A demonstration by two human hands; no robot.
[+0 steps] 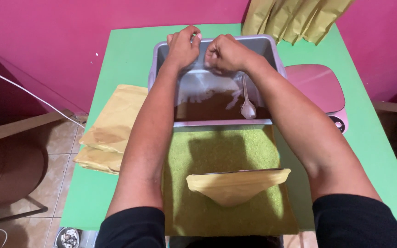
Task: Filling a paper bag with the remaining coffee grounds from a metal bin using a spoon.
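Head view, looking down on a green table (125,50) by a pink wall. Grey tub (273,48) at the far middle, with brown powder (207,108) low inside. Fuzzy green mat (221,151) just in front of the tub. Stack of yellow pouches (111,128) to the left, more yellow pouches (295,18) leaning at the far edge. Pink scale (315,85) just right of the tub. One open pouch (237,183) standing on the mat, near the body and well apart from both hands.

Left hand (183,46) and right hand (226,53) close together over the far end of the tub, both curled tight. Pinching clear plastic (203,85) by the look of it, though hard to see for sure. Step in hand, likely: tugging that plastic up or apart above the powder. Next move calls for a firm, slow pull, to keep powder from spilling. White spoon (247,108) resting in the powder, just below the right hand, not held.
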